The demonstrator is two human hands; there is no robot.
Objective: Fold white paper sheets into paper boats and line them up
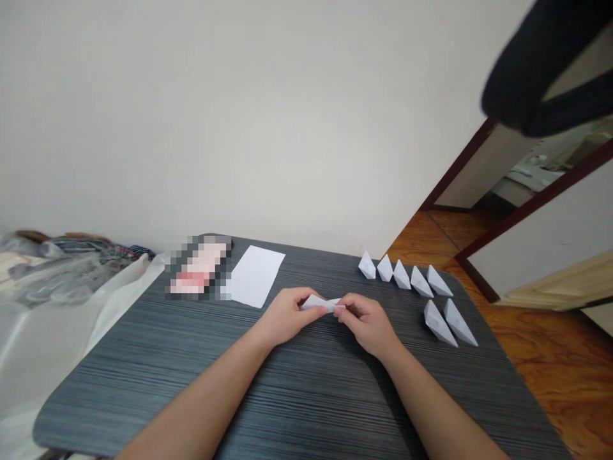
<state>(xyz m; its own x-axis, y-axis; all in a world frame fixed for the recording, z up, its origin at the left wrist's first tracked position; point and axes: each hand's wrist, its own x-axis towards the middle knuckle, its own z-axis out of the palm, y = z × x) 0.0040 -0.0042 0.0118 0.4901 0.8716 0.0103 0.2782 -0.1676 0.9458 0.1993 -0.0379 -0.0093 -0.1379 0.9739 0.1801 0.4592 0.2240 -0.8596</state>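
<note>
Between my two hands, above the middle of the table, is a small piece of folded white paper (313,302). My left hand (286,315) pinches its left end, thumb in front and fingers behind. The right end is pinched by my right hand (368,322), with thumb and forefinger close together. Part of the folded paper is hidden behind the fingers. Several folded paper boats (401,275) stand in a row at the back right. Two more paper boats (438,324) sit in front of that row, to the right of my right hand.
A flat white paper sheet (253,276) lies left of my hands on the dark wood-grain table (306,409). Beside it is a blurred-out pinkish object (198,267). Plastic-covered stuff (62,275) borders the table at left. A dark strap-like shape (522,76) hangs at upper right.
</note>
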